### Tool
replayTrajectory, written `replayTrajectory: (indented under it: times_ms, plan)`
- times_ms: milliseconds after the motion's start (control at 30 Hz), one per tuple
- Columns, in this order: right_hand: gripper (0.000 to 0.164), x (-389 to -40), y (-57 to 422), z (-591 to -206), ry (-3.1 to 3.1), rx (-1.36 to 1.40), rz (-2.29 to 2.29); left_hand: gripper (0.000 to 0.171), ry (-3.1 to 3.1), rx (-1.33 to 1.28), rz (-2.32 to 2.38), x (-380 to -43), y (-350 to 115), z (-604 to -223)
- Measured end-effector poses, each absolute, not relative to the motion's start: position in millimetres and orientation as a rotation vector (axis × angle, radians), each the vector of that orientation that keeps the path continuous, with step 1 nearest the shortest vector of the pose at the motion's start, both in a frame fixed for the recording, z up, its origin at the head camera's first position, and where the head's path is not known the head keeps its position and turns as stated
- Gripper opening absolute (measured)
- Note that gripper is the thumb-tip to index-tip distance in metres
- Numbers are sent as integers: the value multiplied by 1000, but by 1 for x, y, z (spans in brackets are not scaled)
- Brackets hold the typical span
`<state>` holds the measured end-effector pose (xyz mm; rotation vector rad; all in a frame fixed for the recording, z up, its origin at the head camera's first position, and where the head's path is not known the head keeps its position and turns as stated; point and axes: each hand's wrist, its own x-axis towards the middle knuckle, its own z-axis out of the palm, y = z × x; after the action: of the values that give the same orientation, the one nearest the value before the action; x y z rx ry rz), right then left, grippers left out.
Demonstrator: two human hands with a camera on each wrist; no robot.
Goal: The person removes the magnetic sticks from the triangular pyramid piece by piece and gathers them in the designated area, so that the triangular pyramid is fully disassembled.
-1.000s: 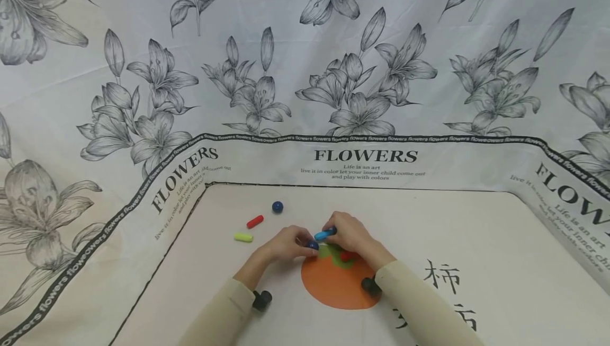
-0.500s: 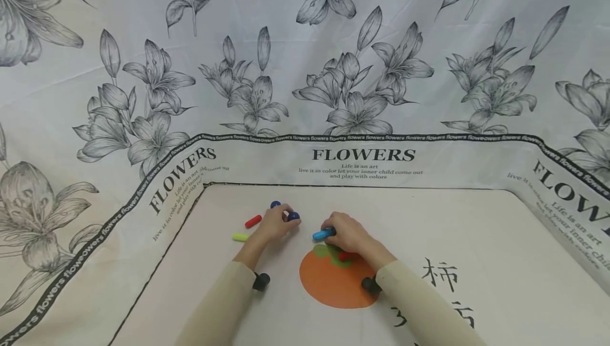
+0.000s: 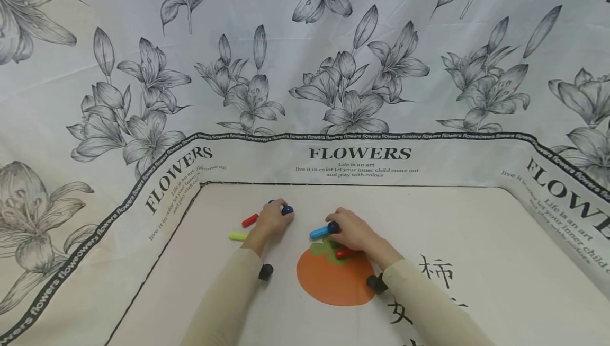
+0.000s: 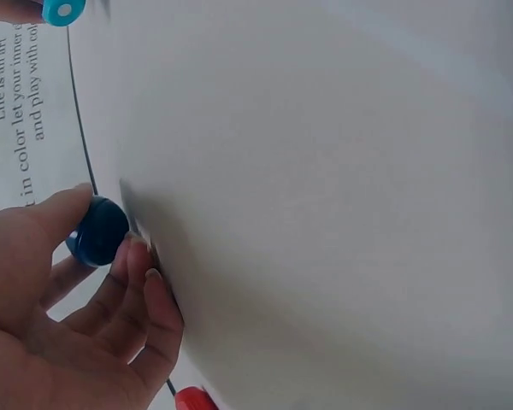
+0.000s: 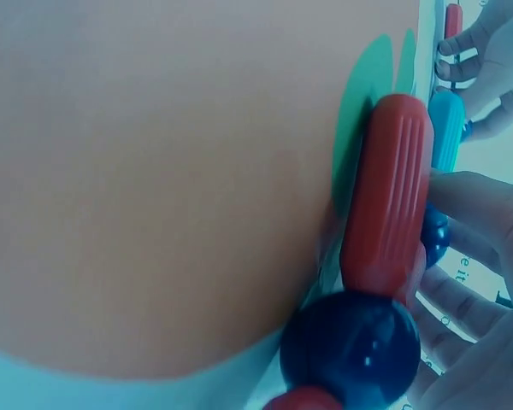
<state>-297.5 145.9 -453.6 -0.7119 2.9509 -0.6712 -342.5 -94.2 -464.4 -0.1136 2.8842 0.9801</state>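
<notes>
In the head view my left hand (image 3: 274, 218), at the back left of the table, pinches a dark blue ball (image 3: 287, 210); the left wrist view shows this blue ball (image 4: 99, 231) between thumb and fingers. Behind that hand a second dark ball is nearly hidden. My right hand (image 3: 351, 229) curls thumb and fingers round another dark blue ball (image 3: 333, 227), which sits at the end of a light blue rod (image 3: 318, 232). Below this hand lies a red rod (image 3: 344, 253). Seen from the right wrist, the red rod (image 5: 388, 196) meets a dark ball (image 5: 352, 348).
To the left lie a loose red rod (image 3: 250, 220) and a yellow-green rod (image 3: 238, 236). An orange persimmon picture (image 3: 333, 278) with green leaves is printed on the white tablecloth (image 3: 190, 266), beside black characters. A flower-printed cloth (image 3: 267, 160) rises behind.
My left hand has carried its dark blue ball away from the light blue rod, leftward and back, near the loose ball. My right hand stays in place, with more of its ball showing.
</notes>
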Motion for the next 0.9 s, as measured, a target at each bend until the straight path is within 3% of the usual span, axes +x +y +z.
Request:
replayTrajectory:
  times_ms: [533, 900]
  plan:
    - [34, -298, 162, -449, 2896, -701, -789, 48, 2905, -78, 963, -336, -100, -462]
    - [32, -304, 164, -451, 2880, -686, -775, 46, 2953, 96, 993, -316, -119, -453]
